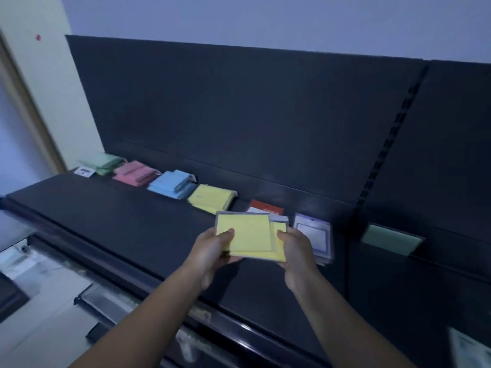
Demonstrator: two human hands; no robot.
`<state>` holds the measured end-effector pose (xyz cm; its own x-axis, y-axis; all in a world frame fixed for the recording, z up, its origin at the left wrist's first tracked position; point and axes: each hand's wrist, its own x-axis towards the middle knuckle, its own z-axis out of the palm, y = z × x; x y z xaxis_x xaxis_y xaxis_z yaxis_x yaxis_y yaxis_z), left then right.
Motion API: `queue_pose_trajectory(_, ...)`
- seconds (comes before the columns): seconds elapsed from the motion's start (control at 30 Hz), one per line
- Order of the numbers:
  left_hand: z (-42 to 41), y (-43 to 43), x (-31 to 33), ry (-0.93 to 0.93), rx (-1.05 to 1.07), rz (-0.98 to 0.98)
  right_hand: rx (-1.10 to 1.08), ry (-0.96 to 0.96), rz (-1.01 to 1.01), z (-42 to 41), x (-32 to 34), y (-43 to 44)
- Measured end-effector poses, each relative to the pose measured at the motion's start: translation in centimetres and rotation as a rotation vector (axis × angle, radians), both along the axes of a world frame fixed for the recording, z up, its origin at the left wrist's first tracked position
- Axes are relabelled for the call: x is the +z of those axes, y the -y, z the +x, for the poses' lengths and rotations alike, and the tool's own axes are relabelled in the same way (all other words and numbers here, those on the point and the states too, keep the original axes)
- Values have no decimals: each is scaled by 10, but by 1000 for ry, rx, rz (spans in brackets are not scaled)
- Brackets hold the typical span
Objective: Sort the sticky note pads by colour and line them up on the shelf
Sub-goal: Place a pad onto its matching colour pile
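Both hands hold a small stack of yellow sticky note pads [249, 236] just above the black shelf [127, 221]. My left hand [212, 251] grips the stack's left edge, thumb on top. My right hand [297, 251] grips its right edge. Along the back of the shelf lie colour piles from left to right: green pads [106, 163], pink pads [134, 173], blue pads [172, 184], yellow pads [211, 199]. A red-topped pack [265, 207] lies behind the held stack. White and purple packs [314, 232] lie to the right of my hand.
A white label card [84, 171] lies at the shelf's far left. A pale green pad [390, 239] leans on the adjoining shelf section to the right. Lower shelves with rails sit below left. The dark back panel rises behind the piles.
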<state>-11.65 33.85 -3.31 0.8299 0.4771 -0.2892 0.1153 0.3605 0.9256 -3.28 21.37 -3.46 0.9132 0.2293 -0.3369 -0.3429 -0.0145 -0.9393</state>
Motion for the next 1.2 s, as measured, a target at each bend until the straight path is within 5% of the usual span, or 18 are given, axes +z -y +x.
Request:
queue_pose_trajectory(0.33,-49,-90,0,-34,5,110,81,-17,6,-54,6,-103)
queue_pose_trajectory(0.7,0,-146,-6,-53,77,214,6,69,26,-9,-11,-162)
queue_pose_trajectory(0.87,51,-169,-7,-35,106,389,-98,208,8,35,-17,-189)
queue_pose_trajectory(1.1,93,-190,-32,-147,21,933,-129,320,-236,66,-37,-214)
queue_pose_trajectory(1.2,96,-190,-41,-120,-38,819,-110,330,-310,68,-46,-217)
